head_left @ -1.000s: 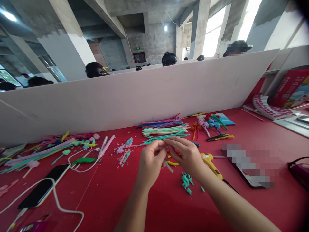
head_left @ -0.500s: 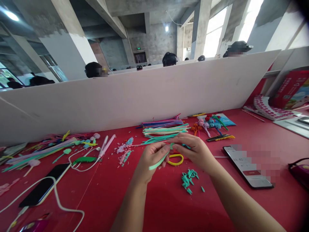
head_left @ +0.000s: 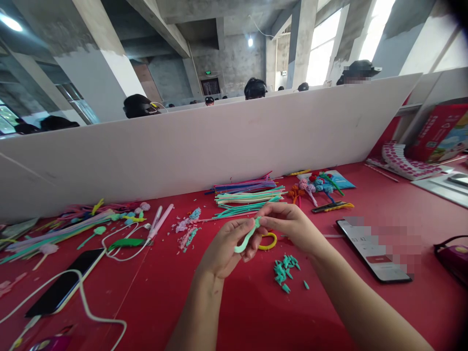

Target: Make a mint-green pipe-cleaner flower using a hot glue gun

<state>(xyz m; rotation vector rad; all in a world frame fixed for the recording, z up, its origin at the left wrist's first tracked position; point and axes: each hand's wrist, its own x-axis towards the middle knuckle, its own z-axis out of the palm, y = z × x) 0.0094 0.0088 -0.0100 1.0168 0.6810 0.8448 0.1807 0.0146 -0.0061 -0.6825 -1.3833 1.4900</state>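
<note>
1. Our left hand (head_left: 228, 248): fingers curled, thumb and forefinger pinched closed on a pale green strip (head_left: 246, 241).
2. Our right hand (head_left: 285, 219): thumb and forefinger closed at the strip's upper end, just beside our left fingertips; remaining fingers bent.
3. Strip, one: held between our two hands above the red table (head_left: 234, 317), wavy, lower end free and slanting down leftward.
4. Teal pieces (head_left: 282, 273): small heap on the table, nearer us than our right hand; one lies apart.
5. Yellow loop (head_left: 270, 242): on the table, partly hidden by our fingers.
6. Coloured stems (head_left: 248, 199): bundled beyond our hands, near the white partition (head_left: 204, 151).
7. Phone (head_left: 373, 253): lit screen, right of our hands, well apart.
</note>
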